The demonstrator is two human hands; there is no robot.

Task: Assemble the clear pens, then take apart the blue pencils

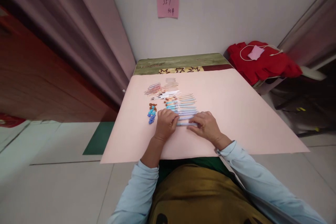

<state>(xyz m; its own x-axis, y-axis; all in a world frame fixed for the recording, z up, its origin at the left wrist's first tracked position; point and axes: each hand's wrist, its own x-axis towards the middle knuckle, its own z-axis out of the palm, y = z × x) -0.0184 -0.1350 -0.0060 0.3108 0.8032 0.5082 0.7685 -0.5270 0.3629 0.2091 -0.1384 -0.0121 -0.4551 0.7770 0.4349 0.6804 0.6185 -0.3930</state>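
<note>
Slim pens (pixel 181 106) lie side by side in a row on the pink sheet, their colours passing from brown through turquoise to pale blue and lilac. At the near end of that row is a pale blue pen (pixel 183 124). My left hand (pixel 166 125) is closed at its left end, fingers curled and partly hiding the tip. My right hand (pixel 206 126) pinches the same pen near its right end. Small brown, turquoise and blue caps (pixel 151 112) sit in a cluster just left of my left hand.
Behind the row lie white tubes (pixel 169 94), thin reddish-brown refills (pixel 154 89) and clear pieces (pixel 171 84). The pink sheet (pixel 244 122) covers most of the table (pixel 181 60). Red cloth (pixel 262 63) with a white cable rests at the right. A curtain (pixel 105 24) hangs on the left.
</note>
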